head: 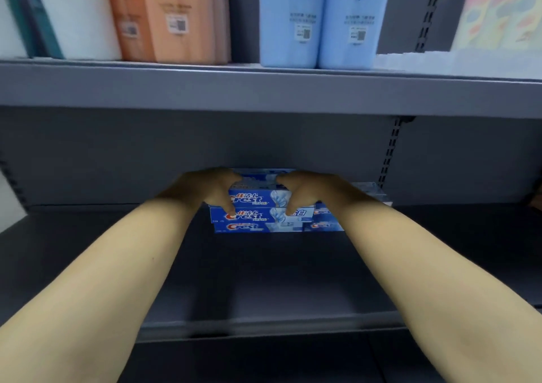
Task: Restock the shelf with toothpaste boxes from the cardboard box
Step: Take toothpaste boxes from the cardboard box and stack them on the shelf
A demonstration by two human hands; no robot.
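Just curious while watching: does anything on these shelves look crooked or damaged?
Nothing looks damaged. The toothpaste boxes are stacked slightly unevenly, their left ends stepped rather than flush, while the left hand and right hand hold them on the lower shelf.

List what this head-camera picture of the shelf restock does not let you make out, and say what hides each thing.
- Cardboard box: outside the head view.
- Fingertips of the left hand and right hand: curled over the toothpaste boxes, behind the stack.
- Stack depth: the front boxes hide any rows behind.
- Boxes to the right: partly covered by the right forearm.
- Labels on the blue packs: blurred and too small.
- Colourful pack: cut by the right edge.
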